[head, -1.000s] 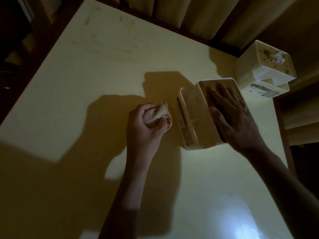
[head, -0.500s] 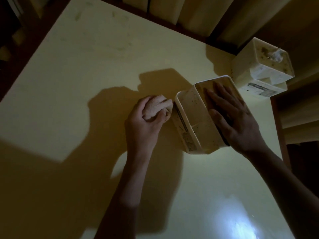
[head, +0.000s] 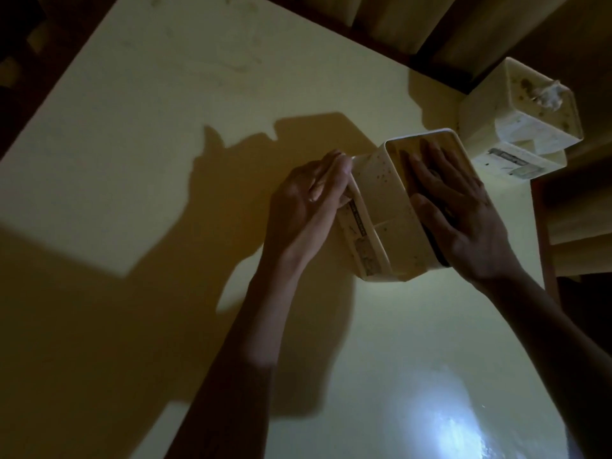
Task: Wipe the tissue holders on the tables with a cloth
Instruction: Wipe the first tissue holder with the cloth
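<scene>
A cream, speckled tissue holder (head: 384, 207) lies tipped on the yellow table (head: 149, 134), right of centre. My left hand (head: 308, 200) presses against its left side, fingers laid along the edge. The cloth (head: 345, 198) is almost wholly hidden under that hand; only a pale bit shows by the fingertips. My right hand (head: 460, 213) lies flat on the holder's upper face with its fingers spread, steadying it.
A second, stained tissue holder (head: 516, 134) stands at the table's far right corner with a tuft of tissue (head: 548, 94) sticking out. Dark wooden slats run behind the far edge. A bright glare (head: 447, 425) sits on the near right tabletop.
My left hand with the bunched cloth has moved right, from beside the holder onto its left side. The holder has tipped a little. My right hand stays flat on it.
</scene>
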`<action>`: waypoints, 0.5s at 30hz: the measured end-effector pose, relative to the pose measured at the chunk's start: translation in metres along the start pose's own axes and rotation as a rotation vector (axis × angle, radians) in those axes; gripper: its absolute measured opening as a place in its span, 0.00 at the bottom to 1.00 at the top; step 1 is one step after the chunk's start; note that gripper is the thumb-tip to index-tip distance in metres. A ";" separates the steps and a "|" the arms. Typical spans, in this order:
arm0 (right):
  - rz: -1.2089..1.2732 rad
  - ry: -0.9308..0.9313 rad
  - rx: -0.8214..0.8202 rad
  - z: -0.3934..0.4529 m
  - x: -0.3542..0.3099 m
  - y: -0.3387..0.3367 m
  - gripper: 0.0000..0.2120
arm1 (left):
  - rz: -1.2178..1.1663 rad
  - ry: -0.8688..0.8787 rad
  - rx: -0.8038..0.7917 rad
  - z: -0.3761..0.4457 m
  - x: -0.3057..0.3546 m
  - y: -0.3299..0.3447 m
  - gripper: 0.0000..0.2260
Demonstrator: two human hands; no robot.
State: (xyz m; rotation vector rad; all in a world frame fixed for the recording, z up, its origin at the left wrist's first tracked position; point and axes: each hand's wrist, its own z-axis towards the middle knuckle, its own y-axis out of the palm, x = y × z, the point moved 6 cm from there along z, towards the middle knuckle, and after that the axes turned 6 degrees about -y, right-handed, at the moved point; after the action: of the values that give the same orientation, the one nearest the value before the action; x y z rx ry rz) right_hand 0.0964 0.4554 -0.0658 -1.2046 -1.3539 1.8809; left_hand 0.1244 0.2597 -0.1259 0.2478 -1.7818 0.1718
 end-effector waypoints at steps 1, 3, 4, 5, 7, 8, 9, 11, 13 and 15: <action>0.001 0.005 -0.005 0.000 0.000 0.000 0.28 | -0.009 0.012 0.046 0.000 0.002 0.000 0.13; -0.009 0.016 -0.015 -0.001 -0.001 0.000 0.28 | -0.087 0.023 0.107 0.000 0.003 0.000 0.12; -0.014 0.019 -0.017 -0.001 -0.001 0.000 0.28 | -0.124 0.021 0.120 0.001 0.001 0.001 0.12; -0.019 0.018 -0.019 -0.001 -0.002 0.000 0.28 | -0.147 0.022 0.134 0.001 0.000 0.001 0.12; -0.035 0.010 -0.020 -0.001 -0.001 0.000 0.28 | -0.162 0.025 0.173 -0.004 -0.002 0.003 0.12; -0.047 -0.001 -0.021 -0.001 -0.001 0.000 0.28 | -0.160 0.014 0.192 -0.012 -0.002 0.006 0.13; -0.054 -0.013 -0.020 -0.001 -0.001 0.001 0.28 | -0.150 -0.013 0.209 -0.024 -0.005 0.010 0.13; -0.051 -0.030 -0.013 0.000 -0.002 0.002 0.28 | -0.127 -0.060 0.227 -0.058 -0.013 0.023 0.13; -0.046 -0.042 -0.010 0.000 -0.002 0.003 0.28 | -0.108 -0.092 0.231 -0.096 -0.019 0.037 0.12; -0.056 -0.048 -0.008 -0.001 -0.001 0.003 0.27 | -0.111 -0.092 0.246 -0.120 -0.021 0.045 0.12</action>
State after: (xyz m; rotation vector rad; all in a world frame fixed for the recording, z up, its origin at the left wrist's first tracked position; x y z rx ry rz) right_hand 0.0984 0.4535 -0.0686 -1.1200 -1.4076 1.8780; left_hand 0.2300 0.3343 -0.1191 0.5376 -1.8317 0.3050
